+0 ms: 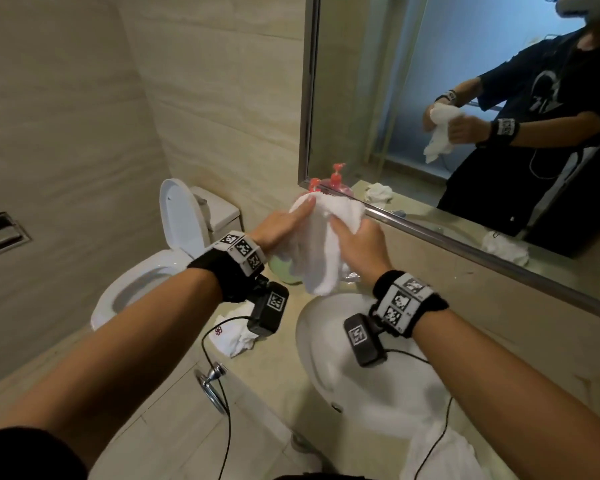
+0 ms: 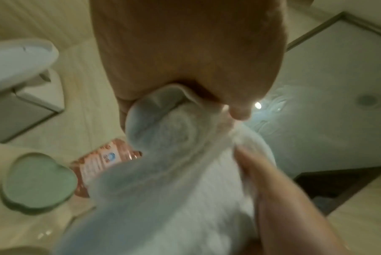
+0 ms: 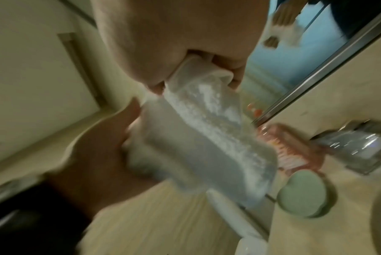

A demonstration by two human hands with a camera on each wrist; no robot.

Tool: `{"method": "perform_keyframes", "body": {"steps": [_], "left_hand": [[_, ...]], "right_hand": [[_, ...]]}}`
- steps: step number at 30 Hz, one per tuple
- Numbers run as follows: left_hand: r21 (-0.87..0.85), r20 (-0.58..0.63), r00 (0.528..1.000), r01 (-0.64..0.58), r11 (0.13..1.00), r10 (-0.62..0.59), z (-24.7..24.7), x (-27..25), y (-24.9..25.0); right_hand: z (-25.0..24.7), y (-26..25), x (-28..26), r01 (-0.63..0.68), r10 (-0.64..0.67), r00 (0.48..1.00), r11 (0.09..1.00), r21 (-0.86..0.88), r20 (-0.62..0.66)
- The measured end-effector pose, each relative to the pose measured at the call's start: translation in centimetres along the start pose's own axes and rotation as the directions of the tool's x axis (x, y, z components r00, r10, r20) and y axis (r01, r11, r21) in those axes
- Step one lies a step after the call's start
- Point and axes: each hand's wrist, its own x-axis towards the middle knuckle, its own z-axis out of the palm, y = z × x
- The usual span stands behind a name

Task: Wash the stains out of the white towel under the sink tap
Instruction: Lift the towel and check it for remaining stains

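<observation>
Towel (image 1: 319, 261), soft, limp and likely heavy once soaked, hangs bunched above the sink (image 1: 326, 344), left hand (image 1: 281, 226) and right hand (image 1: 357, 244) each with grip closed on gathered folds, the surest hold.

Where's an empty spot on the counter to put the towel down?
Bare counter lies left of the sink rim, between the crumpled cloth and the front edge. Another bare strip runs right of the sink, below the mirror. The back-left corner is crowded: green dish and pink bottle.
</observation>
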Motion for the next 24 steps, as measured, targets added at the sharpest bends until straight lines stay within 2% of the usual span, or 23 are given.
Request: {"method": "perform_keyframes", "body": {"steps": [2, 3, 6, 8, 10, 12, 13, 14, 15, 16, 17, 18, 19, 20, 21, 23, 24], "left_hand": [[-0.108, -0.031, 0.997, -0.072, 0.992, 0.069, 1.8, -0.2, 1.2], [-0.118, -0.047, 0.994, -0.104, 0.988, 0.099, 2.4, -0.3, 1.5], [-0.06, 0.055, 0.997, -0.051, 0.997, 0.055, 3.0, -0.6, 1.7], [-0.059, 0.044, 0.998, -0.033, 0.998, 0.035, 2.8, -0.7, 1.8], [-0.15, 0.002, 0.997, -0.073, 0.986, 0.074, 2.5, -0.9, 2.1], [-0.176, 0.107, 0.992, -0.042, 0.983, 0.062, 2.4, -1.5, 2.4], [-0.139, 0.187, 0.981, -0.033, 0.99, 0.059, 2.2, -1.8, 2.4], [-0.032, 0.252, 0.965, -0.059, 0.998, 0.065, 1.8, -1.9, 2.2], [0.167, 0.295, 0.953, -0.125, 0.978, 0.072, 1.3, -2.0, 2.0], [0.429, 0.315, 0.946, -0.209, 0.879, 0.072, 0.7, -1.9, 1.8], [0.675, 0.303, 0.95, -0.268, 0.688, 0.072, 0.2, -1.6, 1.7], [0.829, 0.278, 0.958, -0.276, 0.487, 0.071, -0.2, -1.4, 1.3], [0.895, 0.261, 0.963, -0.269, 0.355, 0.073, -0.7, -1.3, 0.9], [0.915, 0.261, 0.963, -0.27, 0.301, 0.072, -1.2, -1.0, 0.3], [0.913, 0.268, 0.961, -0.277, 0.299, 0.071, -1.7, -0.6, -0.3], [0.884, 0.277, 0.959, -0.281, 0.373, 0.067, -2.8, -0.2, -1.2], [0.861, 0.28, 0.957, -0.283, 0.422, 0.072, -3.3, 0.0, -1.5]], "right_hand": [[2.1, -1.0, -0.8, 0.054, -0.056, 0.998, 0.997, 0.051, 0.029], [2.5, -1.6, -0.7, 0.038, -0.039, 0.999, 0.995, 0.091, 0.014], [1.7, -2.3, 0.4, -0.12, 0.126, 0.99, 0.986, 0.112, -0.055], [2.0, -2.0, 0.0, -0.114, 0.121, 0.991, 0.988, 0.103, -0.057], [2.9, -1.7, -0.8, -0.051, 0.058, 0.996, 0.994, 0.101, -0.069], [2.3, -1.3, -0.5, -0.068, 0.075, 0.994, 0.994, 0.085, -0.081], [1.6, -1.3, 0.2, -0.099, 0.104, 0.993, 0.992, 0.073, -0.054], [0.7, -1.2, 0.8, -0.123, 0.123, 0.992, 0.992, 0.04, -0.009], [-0.1, -1.0, 1.1, -0.117, 0.117, 0.993, 0.993, -0.011, 0.03], [-0.7, -0.8, 1.3, -0.085, 0.089, 0.994, 0.994, -0.066, 0.059], [-1.1, -0.7, 1.4, -0.032, 0.043, 0.995, 0.993, -0.117, 0.086], [-1.5, -0.7, 1.3, 0.023, -0.001, 0.991, 0.988, -0.156, 0.136], [-1.9, -0.7, 1.3, 0.092, -0.047, 0.976, 0.974, -0.209, 0.211], [-2.5, -0.8, 1.3, 0.191, -0.09, 0.943, 0.935, -0.3, 0.321], [-3.0, -0.7, 1.3, 0.308, -0.104, 0.891, 0.854, -0.419, 0.443], [-3.6, -0.3, 1.2, 0.492, -0.045, 0.8, 0.622, -0.61, 0.599], [-3.6, 0.1, 0.9, 0.535, -0.02, 0.78, 0.539, -0.65, 0.625]]}}
